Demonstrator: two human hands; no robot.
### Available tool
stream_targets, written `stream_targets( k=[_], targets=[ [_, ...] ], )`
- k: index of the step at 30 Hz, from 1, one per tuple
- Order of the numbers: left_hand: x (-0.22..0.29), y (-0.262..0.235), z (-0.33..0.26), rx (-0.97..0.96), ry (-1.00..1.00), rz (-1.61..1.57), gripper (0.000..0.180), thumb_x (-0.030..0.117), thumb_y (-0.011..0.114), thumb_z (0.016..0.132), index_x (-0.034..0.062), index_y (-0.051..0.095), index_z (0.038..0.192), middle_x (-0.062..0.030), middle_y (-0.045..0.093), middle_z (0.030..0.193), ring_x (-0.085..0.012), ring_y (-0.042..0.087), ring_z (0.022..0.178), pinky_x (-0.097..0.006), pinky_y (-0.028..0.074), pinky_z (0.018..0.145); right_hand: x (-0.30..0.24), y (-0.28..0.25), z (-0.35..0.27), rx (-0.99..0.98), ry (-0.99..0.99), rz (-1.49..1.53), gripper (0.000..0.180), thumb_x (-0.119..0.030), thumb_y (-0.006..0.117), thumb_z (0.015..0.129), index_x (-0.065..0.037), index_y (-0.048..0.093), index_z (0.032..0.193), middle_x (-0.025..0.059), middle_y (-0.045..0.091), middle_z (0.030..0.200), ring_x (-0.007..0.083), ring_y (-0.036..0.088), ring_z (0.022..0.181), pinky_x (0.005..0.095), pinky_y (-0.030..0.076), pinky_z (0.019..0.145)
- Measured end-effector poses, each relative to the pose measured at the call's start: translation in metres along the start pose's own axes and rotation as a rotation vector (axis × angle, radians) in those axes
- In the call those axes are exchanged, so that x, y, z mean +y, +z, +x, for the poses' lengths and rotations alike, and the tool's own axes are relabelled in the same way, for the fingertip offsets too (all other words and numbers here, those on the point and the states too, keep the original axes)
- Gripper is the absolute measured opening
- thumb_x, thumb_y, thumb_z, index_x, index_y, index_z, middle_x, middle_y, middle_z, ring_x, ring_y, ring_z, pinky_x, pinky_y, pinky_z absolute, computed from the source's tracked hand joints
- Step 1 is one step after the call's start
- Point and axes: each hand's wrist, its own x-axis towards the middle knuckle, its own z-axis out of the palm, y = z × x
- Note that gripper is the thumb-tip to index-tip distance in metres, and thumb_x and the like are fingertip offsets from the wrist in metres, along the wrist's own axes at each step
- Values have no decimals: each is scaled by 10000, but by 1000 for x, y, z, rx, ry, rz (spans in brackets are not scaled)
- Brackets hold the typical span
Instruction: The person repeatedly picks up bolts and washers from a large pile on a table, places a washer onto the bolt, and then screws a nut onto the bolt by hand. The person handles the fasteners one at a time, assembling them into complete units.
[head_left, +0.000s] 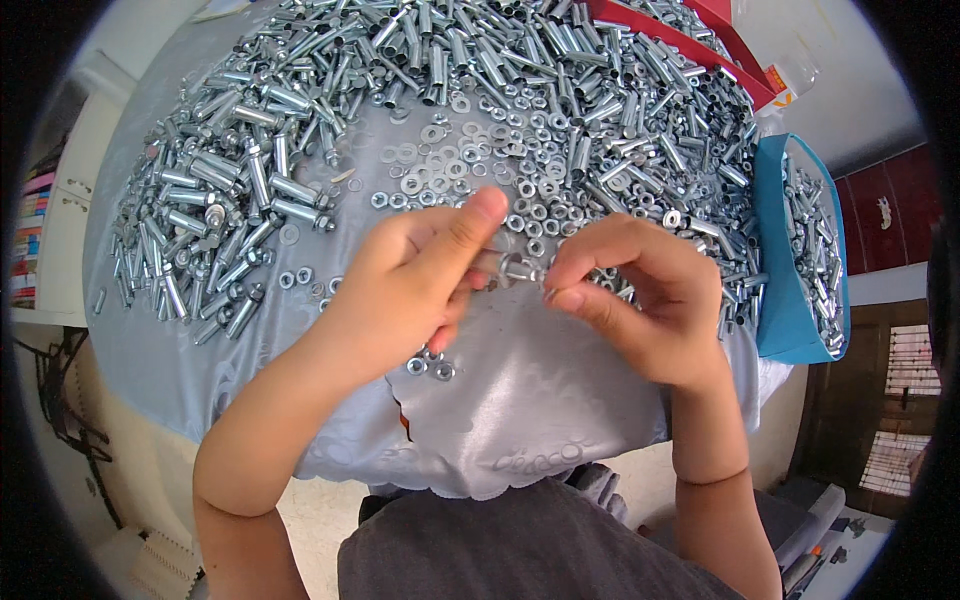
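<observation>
Over the middle of the table, my left hand [405, 275] is closed with its thumb up, gripping a silver sleeve anchor bolt [515, 268]. The bolt lies roughly sideways, its end pointing at my right hand [645, 295]. There my thumb and forefinger pinch together at the bolt's tip; a small shiny piece shows between them, too blurred to name. Just beyond my hands lie loose nuts [517, 223] and flat washers [437, 160]. A few more nuts [417, 366] rest below my left hand.
Assembled anchor bolts [295, 190] are heaped at the left. Metal sleeves [440, 65] pile across the far side and right. A red box [735, 50] stands far right; a blue container [775, 250] of metal parts stands at the right edge. A grey cloth [520, 420] covers the table.
</observation>
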Motion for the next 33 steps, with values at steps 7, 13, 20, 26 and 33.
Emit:
stream_targets(
  k=[7, 13, 20, 26, 33],
  targets=[
    [-1, 0, -2, -47, -38, -7, 487, 486, 437, 875, 59, 481, 645, 47, 379, 522, -35, 315, 420, -195, 239, 383, -2, 11, -3, 60, 194, 300, 151, -29, 635, 772, 20, 586, 906, 65, 603, 864, 112, 570, 788, 234, 457, 698],
    [-3, 0, 1, -40, 98, 98, 463, 427, 430, 899, 57, 497, 628, 56, 403, 558, -24, 340, 496, -192, 261, 441, -2, 16, -3, 49, 198, 284, 164, -30, 629, 780, 24, 576, 926, 62, 602, 865, 103, 566, 775, 236, 459, 695],
    [-3, 1, -1, -32, 18, 98, 459, 434, 440, 892, 58, 512, 639, 51, 421, 568, -30, 352, 497, -194, 272, 441, -1, 12, 1, -15, -207, -215, 214, -18, 675, 704, 4, 596, 902, 88, 594, 822, 177, 581, 696, 264, 474, 632],
    [-3, -1, 3, -17, -47, -79, 457, 455, 452, 878, 80, 471, 618, 63, 348, 497, -23, 274, 409, -194, 219, 387, -9, 13, 2, 45, -16, -176, 232, -33, 708, 653, -1, 617, 865, 93, 597, 868, 191, 562, 719, 278, 447, 643],
    [-3, -7, 5, -35, -20, -90, 424, 410, 452, 890, 64, 473, 646, 54, 310, 510, -32, 247, 387, -199, 225, 362, 13, 8, -2, -116, -42, -629, 176, -87, 666, 662, -44, 626, 828, 66, 541, 798, 231, 514, 744, 325, 442, 677]
  ],
)
